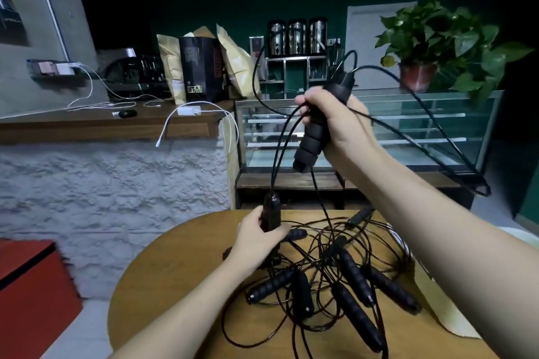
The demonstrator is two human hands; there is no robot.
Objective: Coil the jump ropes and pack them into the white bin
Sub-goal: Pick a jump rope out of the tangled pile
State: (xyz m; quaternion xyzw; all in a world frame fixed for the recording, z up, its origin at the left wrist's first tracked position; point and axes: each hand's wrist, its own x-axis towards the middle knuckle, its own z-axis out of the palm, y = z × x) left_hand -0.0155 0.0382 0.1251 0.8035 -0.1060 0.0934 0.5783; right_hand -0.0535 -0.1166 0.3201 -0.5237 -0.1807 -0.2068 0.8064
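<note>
Rope handles (316, 125): right hand (335, 119) raised, left hand (259, 237) low.

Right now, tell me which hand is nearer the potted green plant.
Right. The right hand is raised, gripping a black foam handle just left of the plant; the left hand is low, at the round wooden table.

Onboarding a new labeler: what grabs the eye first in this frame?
The right hand, raised mid-frame, grips a black foam jump rope handle with cord looping off to the right. Below it, the left hand holds another handle upright over a tangled pile of ropes on the round wooden table. A leafy potted plant stands out at upper right.
</note>
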